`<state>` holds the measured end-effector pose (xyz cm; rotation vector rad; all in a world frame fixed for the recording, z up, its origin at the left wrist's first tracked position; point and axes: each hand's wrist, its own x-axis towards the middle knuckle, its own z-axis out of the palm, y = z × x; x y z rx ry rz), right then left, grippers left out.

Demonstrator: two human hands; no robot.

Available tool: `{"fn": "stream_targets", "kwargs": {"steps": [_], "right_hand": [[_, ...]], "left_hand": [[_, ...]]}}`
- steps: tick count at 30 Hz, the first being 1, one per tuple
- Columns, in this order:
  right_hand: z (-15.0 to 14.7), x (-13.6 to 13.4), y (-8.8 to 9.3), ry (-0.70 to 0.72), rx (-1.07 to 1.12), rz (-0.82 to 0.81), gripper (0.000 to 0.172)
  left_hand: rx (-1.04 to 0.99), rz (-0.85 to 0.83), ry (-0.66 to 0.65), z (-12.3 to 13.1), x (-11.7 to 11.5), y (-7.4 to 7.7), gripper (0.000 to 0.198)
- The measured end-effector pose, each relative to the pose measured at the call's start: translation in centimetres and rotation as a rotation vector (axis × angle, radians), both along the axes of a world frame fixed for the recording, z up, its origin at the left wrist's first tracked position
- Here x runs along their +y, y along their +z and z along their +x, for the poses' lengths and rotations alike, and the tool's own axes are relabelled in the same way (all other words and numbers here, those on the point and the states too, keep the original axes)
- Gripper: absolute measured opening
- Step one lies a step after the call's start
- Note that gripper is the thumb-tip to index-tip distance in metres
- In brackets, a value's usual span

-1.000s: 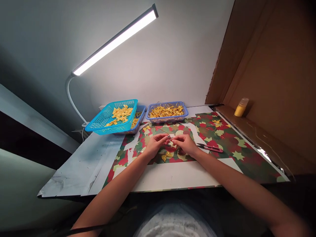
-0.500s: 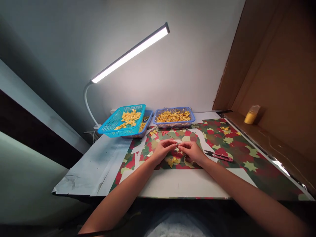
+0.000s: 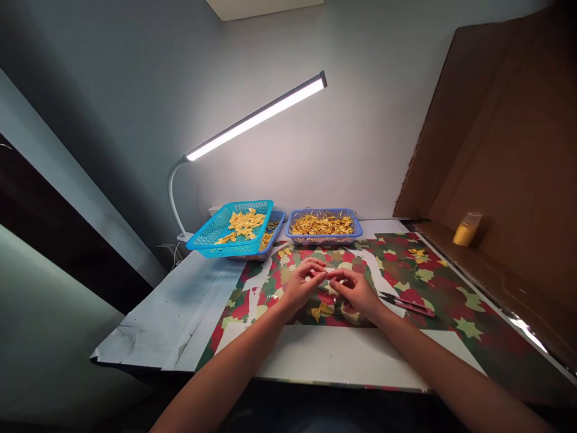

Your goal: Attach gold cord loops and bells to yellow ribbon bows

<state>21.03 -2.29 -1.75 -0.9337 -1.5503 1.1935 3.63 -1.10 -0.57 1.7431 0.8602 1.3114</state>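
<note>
Over the patterned cloth (image 3: 356, 261), my left hand (image 3: 304, 282) and my right hand (image 3: 356, 291) meet at the fingertips. Each one pinches thumb to fingers; whatever lies between them is too small to make out. A yellow ribbon bow (image 3: 318, 311) lies just below the hands, and another yellow bow (image 3: 285, 252) lies beyond my left hand. Pink-handled snips (image 3: 408, 305) rest on the cloth to the right of my right hand, blades toward it.
A turquoise basket (image 3: 207, 240) of pale yellow bows overlaps a blue basket (image 3: 278, 231). Right of them, a purple-blue basket (image 3: 324, 240) holds golden ribbon pieces. A lit lamp (image 3: 256, 117) arches above. A yellow-filled jar (image 3: 467, 230) stands at right, near cardboard (image 3: 505, 132).
The view has tilted up, so the scene sits lower. My fingers have shifted: the left hand's fingers are more raised, and the small shiny item between the fingertips no longer shows clearly.
</note>
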Motion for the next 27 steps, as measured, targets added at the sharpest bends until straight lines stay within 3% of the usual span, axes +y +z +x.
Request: {"fn": "stream_targets", "kwargs": {"steps": [7,12,18,22,27], "right_hand": [[-0.4,-0.3,0.7,-0.020,0.024,0.008,0.031],[0.4,0.0,1.5,-0.043,0.131,0.015,0.036],[2.1,-0.3,4.9,-0.010,0.259,0.034,0.035],[2.8,-1.3,7.7,0.052,0.380,0.061,0.033],[3.2,-1.8,9.7,0.081,0.357,0.096,0.027]], "left_hand": [[0.167,0.066,0.026,-0.1,-0.4,0.2,0.024],[0.473,0.088,0.014,-1.5,-1.9,1.3,0.021],[0.762,0.058,-0.019,-2.3,-3.3,1.1,0.016],[0.819,0.033,-0.028,-2.1,-3.0,0.6,0.013],[0.817,0.022,-0.031,-2.1,-2.8,0.3,0.012]]}}
